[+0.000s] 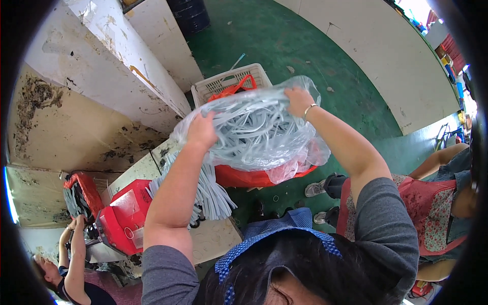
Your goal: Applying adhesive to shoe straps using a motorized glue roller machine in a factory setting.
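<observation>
A clear bag (243, 161) of grey strips (259, 122) is pinched at its edges by the left hand (202, 131) and right hand (299, 101).

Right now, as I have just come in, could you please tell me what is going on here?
A person's left hand and right hand hold a clear plastic bag by its sides. Inside lies a tangle of pale grey strips. Something red shows beneath it, and a white crate stands beyond. A bundle of similar strips lies on the table, near a red machine.
</observation>
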